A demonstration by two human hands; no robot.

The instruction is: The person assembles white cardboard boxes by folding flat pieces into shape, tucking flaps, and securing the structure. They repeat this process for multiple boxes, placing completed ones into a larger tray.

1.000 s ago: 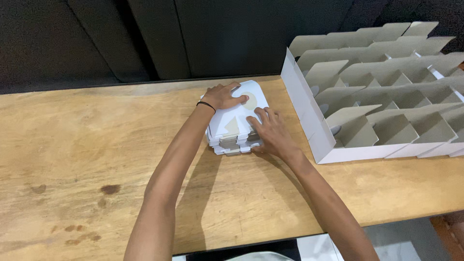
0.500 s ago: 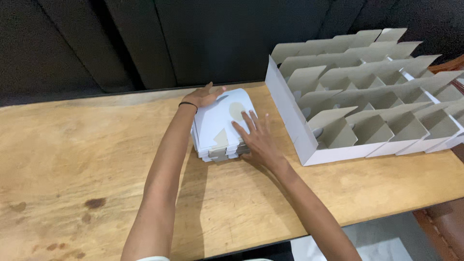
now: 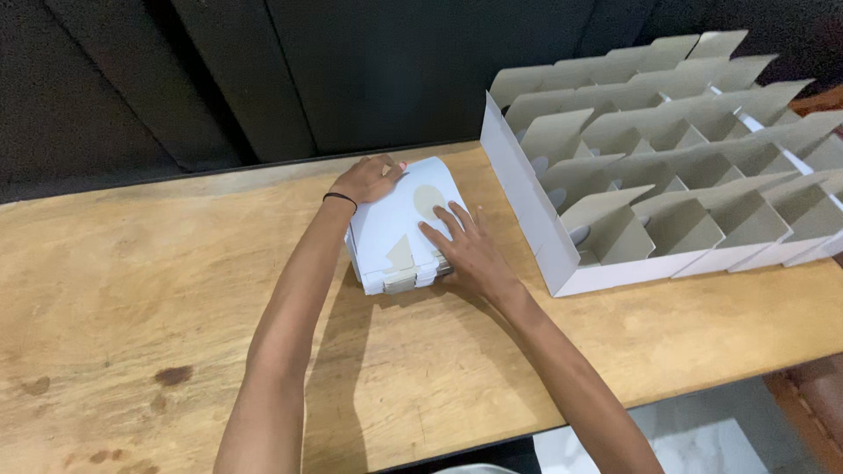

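A stack of flat white cardboard blanks lies on the wooden table, just left of a large white divider tray. My left hand rests on the stack's far left corner, a black band on its wrist. My right hand lies flat on the stack's near right part, fingers spread and pointing away from me. Neither hand grips anything; both press on the top sheet. Grey patches show on the top sheet and at the stack's front edge.
A white cardboard tray with several slanted grey divider cells fills the right side of the table. Dark wall panels stand behind. The table's front edge runs close to me, with a pale floor below at right.
The view has shifted, so the stack and tray sit a little further left in frame. Both hands remain on the stack in nearly the same pose.
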